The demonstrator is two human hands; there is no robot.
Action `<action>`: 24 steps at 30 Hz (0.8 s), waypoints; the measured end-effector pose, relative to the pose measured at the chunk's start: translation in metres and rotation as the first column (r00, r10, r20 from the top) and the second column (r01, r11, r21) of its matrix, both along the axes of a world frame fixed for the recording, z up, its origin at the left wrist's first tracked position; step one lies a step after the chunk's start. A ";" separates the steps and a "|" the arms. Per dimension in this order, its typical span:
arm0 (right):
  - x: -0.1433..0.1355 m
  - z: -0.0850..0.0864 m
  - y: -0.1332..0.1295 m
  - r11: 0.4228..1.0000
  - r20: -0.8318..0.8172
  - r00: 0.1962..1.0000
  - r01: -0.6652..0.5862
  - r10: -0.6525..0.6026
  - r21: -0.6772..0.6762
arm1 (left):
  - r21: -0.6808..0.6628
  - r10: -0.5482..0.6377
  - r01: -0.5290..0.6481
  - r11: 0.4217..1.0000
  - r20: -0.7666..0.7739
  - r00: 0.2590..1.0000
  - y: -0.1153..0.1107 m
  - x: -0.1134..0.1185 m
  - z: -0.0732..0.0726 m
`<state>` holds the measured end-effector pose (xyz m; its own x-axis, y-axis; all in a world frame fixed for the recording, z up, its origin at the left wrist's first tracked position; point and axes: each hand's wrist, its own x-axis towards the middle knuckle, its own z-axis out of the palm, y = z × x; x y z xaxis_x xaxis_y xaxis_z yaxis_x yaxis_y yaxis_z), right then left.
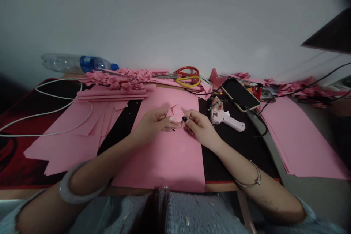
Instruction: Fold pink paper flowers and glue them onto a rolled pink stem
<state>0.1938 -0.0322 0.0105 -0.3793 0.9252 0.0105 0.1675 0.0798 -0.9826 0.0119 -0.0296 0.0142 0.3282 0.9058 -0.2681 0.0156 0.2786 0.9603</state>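
Observation:
A small folded piece of pink paper is held between both hands over the middle of a large pink sheet. My left hand pinches its left side, thumb on top and fingers curled beneath. On the right edge, my right hand grips the same piece between thumb and fingertips. Right of my right hand, a pale pink glue gun lies on the black mat.
Behind the hands lie pink paper flowers, rolled paper, scissors and a phone. Pink sheets and a white cable are at left, more sheets at right. A plastic bottle lies by the wall.

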 end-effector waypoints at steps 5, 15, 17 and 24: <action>0.001 -0.001 0.002 0.989 -0.057 0.989 0.134 -0.138 -0.067 | -0.020 -0.043 0.044 0.999 0.022 0.999 -0.001 0.001 0.003; 0.002 -0.003 0.000 0.996 0.013 0.997 0.079 -0.080 0.040 | -0.030 -0.099 0.099 0.995 -0.010 0.995 -0.002 0.001 -0.002; 0.002 -0.004 -0.001 0.995 0.058 0.997 0.046 -0.051 0.084 | -0.056 -0.108 0.107 0.993 -0.002 0.994 -0.002 0.000 -0.001; 0.004 -0.002 -0.003 0.992 0.119 0.993 0.011 -0.026 0.126 | -0.056 -0.159 0.159 0.986 0.010 0.987 -0.003 0.000 0.004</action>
<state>0.1978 -0.0351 0.0083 -0.3675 0.9264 0.0814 0.2866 0.1961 -0.9378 0.0122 -0.0327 0.0179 0.4684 0.8253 -0.3155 0.0587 0.3272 0.9431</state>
